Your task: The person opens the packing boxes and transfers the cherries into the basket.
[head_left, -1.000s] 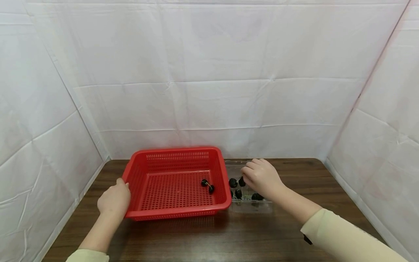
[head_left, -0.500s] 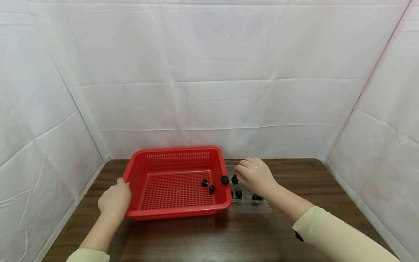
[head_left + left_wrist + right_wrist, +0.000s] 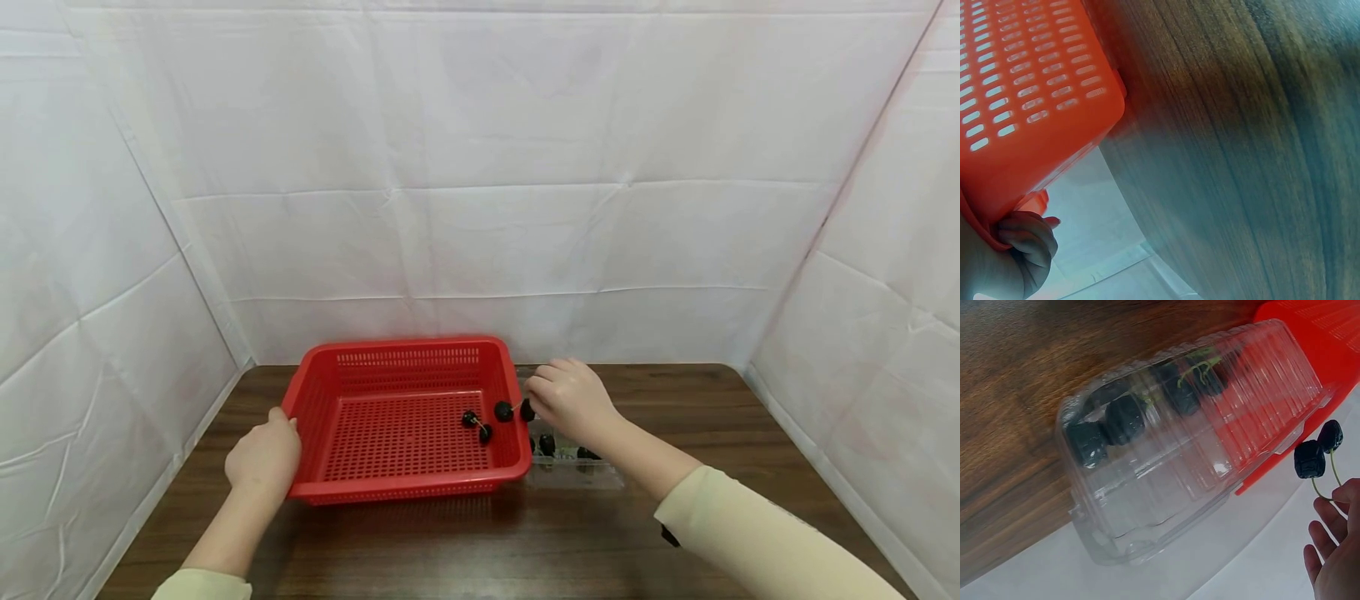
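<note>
"Stem (image 3: 1334, 465) pinched at the fingertips, fruit hanging free: so my right grip (image 3: 1342, 553) holds the dark cherry pair (image 3: 1316, 453) over the right rim of the red basket (image 3: 405, 485)."

"Any advice on handling it?"

"I think a light pinch does best; a hard squeeze or a jerk could snap the stem. I'd clear the rim with both fruits, since one shows inside its line and the other right at it, then lower them before letting go."

"And your other hand?"

"My left grip (image 3: 264, 456) is curled round the basket's left rim. A steady hold there should stop the basket skidding if I knock it."

"What lies around?"

"Another pair (image 3: 469, 419) rests on the basket floor, toward the right; a gentle set-down beside it seems wise. Just past the right wall is the clear container (image 3: 1147, 500) with more dark fruit (image 3: 1125, 419) inside, on the wood-grain bench (image 3: 720, 408)."

"Any brand or writing?"

"None I can read. My right sleeve (image 3: 757, 533) bears faint marks too small to make out. I see no label on basket or container, and the white cloth (image 3: 480, 167) behind is plain and creased."
</note>
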The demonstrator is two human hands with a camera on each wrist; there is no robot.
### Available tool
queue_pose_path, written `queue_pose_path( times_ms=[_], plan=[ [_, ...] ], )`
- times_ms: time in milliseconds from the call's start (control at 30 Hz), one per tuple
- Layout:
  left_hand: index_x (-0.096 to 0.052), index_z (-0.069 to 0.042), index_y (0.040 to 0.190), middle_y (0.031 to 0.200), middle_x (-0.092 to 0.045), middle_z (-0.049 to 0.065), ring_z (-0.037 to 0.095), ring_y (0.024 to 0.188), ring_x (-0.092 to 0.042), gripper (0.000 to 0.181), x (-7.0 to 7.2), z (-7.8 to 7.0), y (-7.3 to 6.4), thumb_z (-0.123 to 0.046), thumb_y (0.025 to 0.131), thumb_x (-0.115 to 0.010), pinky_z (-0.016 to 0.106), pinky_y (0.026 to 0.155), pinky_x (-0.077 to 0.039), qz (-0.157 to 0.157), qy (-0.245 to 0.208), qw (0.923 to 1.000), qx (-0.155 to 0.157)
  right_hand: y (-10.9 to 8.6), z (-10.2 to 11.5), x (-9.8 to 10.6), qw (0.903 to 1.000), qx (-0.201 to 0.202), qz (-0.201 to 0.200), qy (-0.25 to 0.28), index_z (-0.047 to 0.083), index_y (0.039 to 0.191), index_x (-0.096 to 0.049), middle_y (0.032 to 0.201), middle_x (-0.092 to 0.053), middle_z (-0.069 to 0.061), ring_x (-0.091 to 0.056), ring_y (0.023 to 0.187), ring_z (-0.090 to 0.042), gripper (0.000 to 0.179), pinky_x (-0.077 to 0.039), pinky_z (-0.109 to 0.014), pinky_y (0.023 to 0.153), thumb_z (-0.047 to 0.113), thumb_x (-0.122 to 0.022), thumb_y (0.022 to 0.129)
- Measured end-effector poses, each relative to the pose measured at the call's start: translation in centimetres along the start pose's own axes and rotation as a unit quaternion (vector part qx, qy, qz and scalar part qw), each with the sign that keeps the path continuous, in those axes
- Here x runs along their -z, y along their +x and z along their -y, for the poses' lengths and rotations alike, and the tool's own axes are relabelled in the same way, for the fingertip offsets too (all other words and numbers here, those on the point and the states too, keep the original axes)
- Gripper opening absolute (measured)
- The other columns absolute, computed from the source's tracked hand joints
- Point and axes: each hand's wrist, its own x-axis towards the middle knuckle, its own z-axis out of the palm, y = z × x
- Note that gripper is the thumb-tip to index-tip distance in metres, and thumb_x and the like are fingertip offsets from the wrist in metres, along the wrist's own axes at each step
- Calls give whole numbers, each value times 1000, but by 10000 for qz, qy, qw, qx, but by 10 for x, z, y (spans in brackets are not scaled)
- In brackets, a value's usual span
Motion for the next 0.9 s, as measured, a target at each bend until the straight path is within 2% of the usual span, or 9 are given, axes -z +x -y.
queue_pose_path(
  times_ms=[400,567,900],
  plan=[
    [-44,12,101,69,-57,29,43,63,-62,30,-1,0,0,-18,103,-42,53,48,-46,-45,-1,10000,-21,8,6,-6,9998,-91,150,-111,12,80,-71,73,-66,1,-57,67,-17,7,-43,-31,59,8,-77,78],
    [-45,12,101,70,-57,29,43,63,-62,30,-1,1,0,-18,103,-42,53,48,-46,-74,3,10000,-16,11,9,-9,9999,-81,111,-6,12,80,-71,74,-66,1,-58,69,-18,10,-45,-32,60,9,-80,77],
    [-45,12,101,70,-57,29,44,63,-62,30,-1,-1,0,-18,103,-42,54,48,-46,-87,-23,10000,-8,16,16,-15,9998,-91,160,121,13,79,-72,74,-66,1,-57,67,-17,9,-42,-29,57,4,-74,79]
  ],
)
